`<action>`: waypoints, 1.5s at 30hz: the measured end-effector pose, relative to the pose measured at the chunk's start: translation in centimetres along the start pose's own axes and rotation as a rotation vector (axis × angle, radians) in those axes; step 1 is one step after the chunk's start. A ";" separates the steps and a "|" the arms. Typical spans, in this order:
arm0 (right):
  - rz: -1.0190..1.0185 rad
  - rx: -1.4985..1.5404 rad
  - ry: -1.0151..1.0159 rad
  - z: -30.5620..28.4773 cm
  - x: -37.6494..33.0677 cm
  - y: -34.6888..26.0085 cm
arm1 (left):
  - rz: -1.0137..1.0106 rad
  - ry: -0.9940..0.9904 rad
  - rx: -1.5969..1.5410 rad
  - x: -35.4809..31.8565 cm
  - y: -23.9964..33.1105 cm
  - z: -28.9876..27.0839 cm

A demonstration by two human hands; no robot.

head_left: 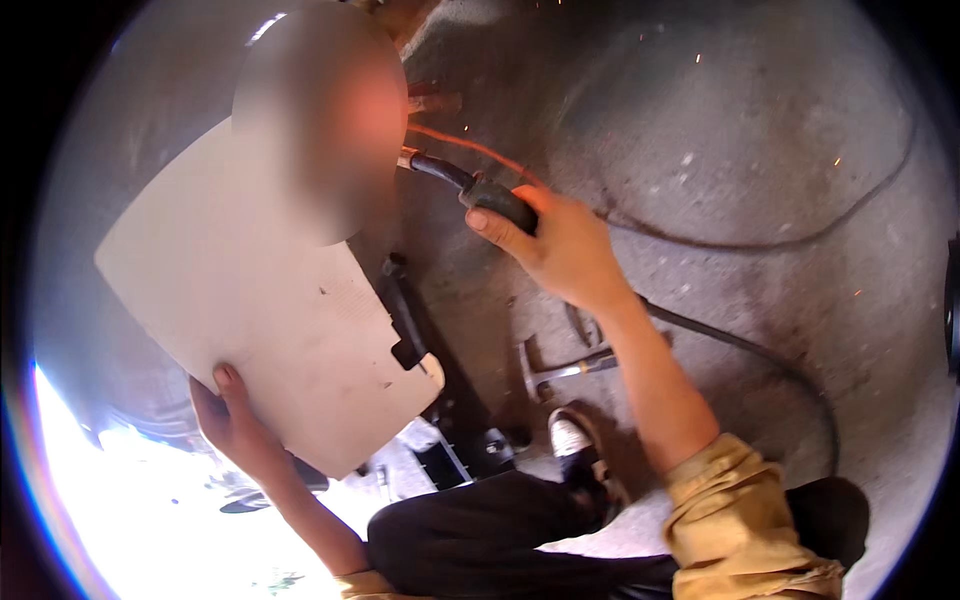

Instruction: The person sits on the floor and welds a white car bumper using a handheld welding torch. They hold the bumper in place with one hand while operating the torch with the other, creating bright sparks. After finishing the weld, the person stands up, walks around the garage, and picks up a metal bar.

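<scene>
My right hand (pixel 572 248) is wrapped around the dark handle of a welding torch (pixel 503 203). Its bent neck and copper-coloured nozzle point left, toward a blurred patch with a reddish glow that hides whatever lies at the tip. My left hand (pixel 236 425) grips the lower left edge of a large off-white panel (pixel 270 310), thumb on top and fingers behind. The panel is tilted, and the blurred patch covers its upper part. An orange-lit strand (pixel 480 148) runs from the patch toward my right hand.
A hammer (pixel 565 373) lies on the grey concrete floor (pixel 720 130) beside my shoe (pixel 574 440). A thick black cable (pixel 760 352) curves behind my right forearm; a thinner cable (pixel 750 244) loops farther right. Black metal parts (pixel 402 305) stand beside the panel. Sparks fly across the floor.
</scene>
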State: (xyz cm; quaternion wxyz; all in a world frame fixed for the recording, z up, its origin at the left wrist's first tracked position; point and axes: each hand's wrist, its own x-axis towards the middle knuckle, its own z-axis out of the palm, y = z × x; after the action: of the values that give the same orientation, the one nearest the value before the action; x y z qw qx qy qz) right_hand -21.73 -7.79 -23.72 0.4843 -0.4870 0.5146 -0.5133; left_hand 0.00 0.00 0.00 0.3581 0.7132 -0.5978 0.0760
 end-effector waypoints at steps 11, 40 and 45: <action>0.260 0.864 -0.484 3.6 3.3 3.5 | 0.097 0.203 0.039 -1.8 -2.7 3.8; 0.278 1.089 -0.600 8.0 4.9 5.8 | 0.245 0.157 0.057 -0.3 -4.2 6.2; 0.269 1.066 -0.605 7.6 5.1 5.6 | 0.243 0.046 0.099 -0.8 -3.4 7.0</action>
State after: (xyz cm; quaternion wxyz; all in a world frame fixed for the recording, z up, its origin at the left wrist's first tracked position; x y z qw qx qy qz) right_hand -14.47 -13.27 -29.30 0.8452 -0.2330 0.0848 -0.4735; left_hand 0.61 -3.48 -6.90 0.3241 0.6505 -0.6669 0.1645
